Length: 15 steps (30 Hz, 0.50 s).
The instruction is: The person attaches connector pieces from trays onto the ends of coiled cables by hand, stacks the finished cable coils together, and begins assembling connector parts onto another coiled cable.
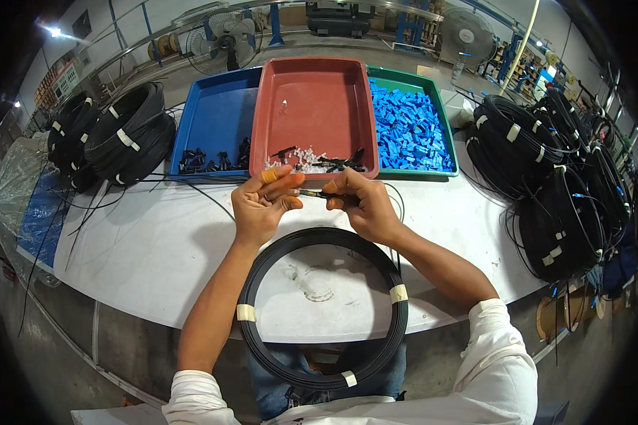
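Note:
In front of the trays, my right hand [361, 205] pinches a slim black cable connector [319, 193] with a pale tip pointing left. My left hand [262, 205] has its fingers curled around that pale tip; its exact grip is partly hidden. Orange coverings or stains show on the fingertips of both hands. Below them a coil of black cable [252, 283], bound with cream tape, rests partly on the white table [156, 262] and overhangs its front edge. A loose cable loop runs from near my right hand down toward the coil.
A blue tray [220, 106] holds black parts, a red tray [317, 92] white bits and black pieces, and a green tray [450, 152] many blue connectors [411, 127]. Taped cable coils stand at left [131, 142] and right [560, 219]. Loose cable ends trail over the left table edge.

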Each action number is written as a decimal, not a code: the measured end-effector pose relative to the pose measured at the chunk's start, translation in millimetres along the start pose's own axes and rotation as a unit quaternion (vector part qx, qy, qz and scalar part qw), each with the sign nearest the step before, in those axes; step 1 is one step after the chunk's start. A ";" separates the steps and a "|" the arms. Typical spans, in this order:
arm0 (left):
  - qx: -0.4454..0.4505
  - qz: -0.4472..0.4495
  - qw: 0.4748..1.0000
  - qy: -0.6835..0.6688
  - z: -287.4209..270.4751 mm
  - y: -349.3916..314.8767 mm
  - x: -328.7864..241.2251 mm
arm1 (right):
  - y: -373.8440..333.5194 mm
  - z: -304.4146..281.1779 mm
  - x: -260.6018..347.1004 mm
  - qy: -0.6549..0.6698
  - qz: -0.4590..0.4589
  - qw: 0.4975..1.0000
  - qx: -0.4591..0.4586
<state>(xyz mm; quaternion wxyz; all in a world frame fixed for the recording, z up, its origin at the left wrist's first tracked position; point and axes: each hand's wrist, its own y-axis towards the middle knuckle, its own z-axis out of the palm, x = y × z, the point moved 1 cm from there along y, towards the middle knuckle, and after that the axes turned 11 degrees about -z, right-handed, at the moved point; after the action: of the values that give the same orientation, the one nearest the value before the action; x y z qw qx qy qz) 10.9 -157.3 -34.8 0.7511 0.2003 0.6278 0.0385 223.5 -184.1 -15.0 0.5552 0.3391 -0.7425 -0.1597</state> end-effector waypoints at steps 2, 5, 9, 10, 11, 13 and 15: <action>-0.015 0.036 0.999 -0.032 3.5 3.2 -1.5 | 2.0 -6.1 0.3 -0.050 -0.036 0.998 0.002; -0.002 0.000 1.000 -0.018 -1.9 0.6 4.9 | -1.1 -9.8 0.3 -0.080 -0.041 0.996 -0.021; 0.042 0.015 0.997 0.058 3.6 -1.7 -7.3 | 1.8 -4.2 -9.1 -0.119 -0.039 0.990 -0.059; 0.060 0.008 0.995 0.080 6.0 -3.2 -8.1 | 0.7 -2.7 -14.7 -0.097 -0.064 0.989 -0.089; 0.067 0.008 0.995 0.078 8.7 -4.2 -11.2 | 0.2 -3.8 -8.8 -0.123 -0.078 0.986 -0.085; 0.054 0.005 0.989 0.139 13.7 -4.7 -14.9 | -2.5 -5.5 -8.7 -0.156 -0.103 0.979 -0.083; 0.032 -0.003 0.995 0.098 13.1 -3.6 -8.7 | -2.1 -4.3 -8.7 -0.168 -0.096 0.978 -0.074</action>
<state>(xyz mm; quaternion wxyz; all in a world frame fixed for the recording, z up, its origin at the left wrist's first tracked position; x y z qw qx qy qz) 20.9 -166.6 -26.3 0.6794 0.2178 0.6998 0.0358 229.6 -179.1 -21.0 0.4279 0.3353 -0.7755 -0.3211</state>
